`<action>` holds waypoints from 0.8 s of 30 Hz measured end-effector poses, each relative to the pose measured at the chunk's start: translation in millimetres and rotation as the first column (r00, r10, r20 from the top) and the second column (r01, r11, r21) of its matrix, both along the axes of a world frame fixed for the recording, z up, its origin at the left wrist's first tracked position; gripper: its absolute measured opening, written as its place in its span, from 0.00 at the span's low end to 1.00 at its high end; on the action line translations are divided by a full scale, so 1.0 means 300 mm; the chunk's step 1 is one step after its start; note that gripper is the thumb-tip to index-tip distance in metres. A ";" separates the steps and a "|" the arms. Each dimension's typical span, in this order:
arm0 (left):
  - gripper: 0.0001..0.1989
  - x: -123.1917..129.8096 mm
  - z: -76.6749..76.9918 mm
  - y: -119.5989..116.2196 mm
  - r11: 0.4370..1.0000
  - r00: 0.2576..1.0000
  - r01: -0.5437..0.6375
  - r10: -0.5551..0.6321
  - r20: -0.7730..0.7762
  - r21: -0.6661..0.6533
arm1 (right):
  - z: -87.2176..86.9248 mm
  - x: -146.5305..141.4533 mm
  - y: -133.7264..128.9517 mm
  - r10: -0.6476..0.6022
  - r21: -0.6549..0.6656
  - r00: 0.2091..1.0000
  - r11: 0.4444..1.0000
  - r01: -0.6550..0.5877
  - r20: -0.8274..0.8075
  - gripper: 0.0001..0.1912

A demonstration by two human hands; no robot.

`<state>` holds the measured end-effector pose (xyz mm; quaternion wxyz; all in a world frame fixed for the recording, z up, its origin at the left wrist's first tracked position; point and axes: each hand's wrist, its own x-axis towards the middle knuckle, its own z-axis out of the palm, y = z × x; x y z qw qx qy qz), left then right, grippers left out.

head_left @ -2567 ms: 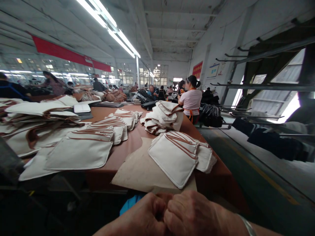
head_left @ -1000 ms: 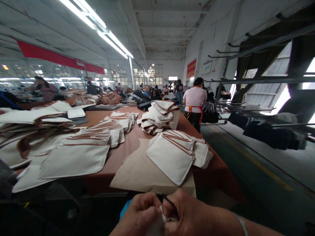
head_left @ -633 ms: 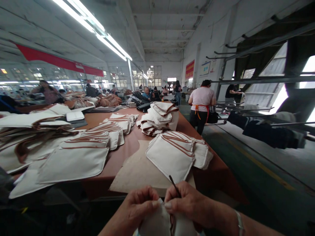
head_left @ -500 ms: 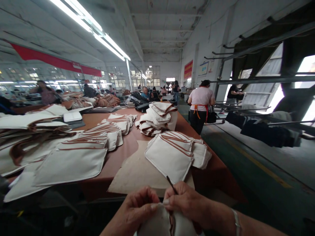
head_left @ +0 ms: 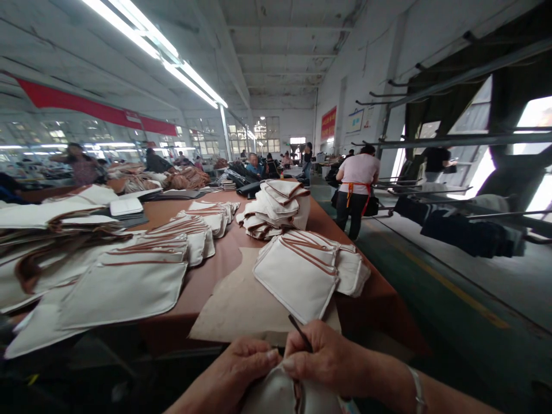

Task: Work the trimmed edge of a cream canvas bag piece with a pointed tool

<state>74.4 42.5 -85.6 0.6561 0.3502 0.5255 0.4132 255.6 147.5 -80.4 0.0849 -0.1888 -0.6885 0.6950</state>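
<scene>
A cream canvas pouch (head_left: 284, 394) is being pinched at its top edge by the left grip (head_left: 248, 365), its brown seam (head_left: 297, 397) running straight down in view; a slim black rod (head_left: 301, 332) is clamped in the right grip (head_left: 323, 352), nearer that seam.

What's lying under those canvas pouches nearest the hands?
A tan paper sheet shows beneath the canvas pouches, on the brown table top; the part directly under them is hidden.
</scene>
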 end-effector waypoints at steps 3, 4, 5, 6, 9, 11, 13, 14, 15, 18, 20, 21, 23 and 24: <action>0.22 -0.001 0.043 -0.004 0.999 0.999 0.052 -0.052 0.009 0.004 | 0.013 0.019 0.020 0.031 0.009 0.999 0.999 -0.031 -0.043 0.12; 0.22 0.003 0.060 -0.003 0.999 0.999 0.051 -0.051 0.019 0.004 | 0.018 0.027 0.026 0.029 -0.010 0.998 1.000 -0.030 -0.051 0.13; 0.22 0.007 0.075 -0.002 0.999 0.999 0.045 -0.045 0.031 0.002 | 0.023 0.034 0.032 0.025 -0.030 0.998 0.999 -0.027 -0.055 0.15; 0.21 0.011 0.087 -0.001 0.999 0.998 0.041 -0.041 0.042 0.002 | 0.027 0.040 0.037 0.020 -0.049 0.998 0.999 -0.023 -0.054 0.16; 0.22 0.016 0.098 0.006 0.999 0.998 0.052 -0.052 0.016 0.009 | 0.026 0.053 0.044 0.007 -0.053 0.999 0.999 -0.009 -0.044 0.18; 0.26 0.010 0.087 0.009 0.998 0.996 0.067 -0.067 -0.065 -0.001 | 0.016 0.055 0.041 -0.013 0.015 0.998 1.000 0.014 -0.053 0.18; 0.29 0.000 0.070 0.012 0.997 0.986 0.071 -0.068 -0.153 0.012 | 0.006 0.054 0.034 -0.050 0.107 0.997 0.993 0.056 -0.061 0.16; 0.29 -0.003 0.062 0.013 0.996 0.978 0.077 -0.069 -0.195 0.039 | 0.002 0.052 0.030 -0.070 0.150 0.995 0.986 0.079 -0.063 0.14; 0.28 -0.003 0.055 0.013 0.994 0.968 0.085 -0.064 -0.241 0.075 | -0.001 0.051 0.025 -0.087 0.183 0.994 0.978 0.097 -0.062 0.13; 0.22 0.012 0.046 0.017 0.979 0.917 0.111 -0.033 -0.399 0.173 | -0.002 0.046 0.009 -0.118 0.246 0.990 0.960 0.135 -0.082 0.08; 0.17 0.032 0.045 0.020 0.976 0.885 0.105 -0.004 -0.466 0.190 | -0.004 0.042 -0.002 -0.133 0.288 0.984 0.944 0.163 -0.118 0.06; 0.15 0.041 0.044 0.022 0.977 0.873 0.100 0.004 -0.488 0.188 | -0.006 0.039 -0.006 -0.148 0.315 0.979 0.931 0.186 -0.142 0.05; 0.11 0.055 0.043 0.024 0.980 0.855 0.092 0.013 -0.518 0.175 | -0.013 0.034 -0.014 -0.173 0.359 0.965 0.903 0.236 -0.199 0.03; 0.10 0.059 0.043 0.025 0.981 0.851 0.096 0.005 -0.525 0.166 | -0.017 0.033 -0.017 -0.177 0.375 0.956 0.891 0.256 -0.232 0.03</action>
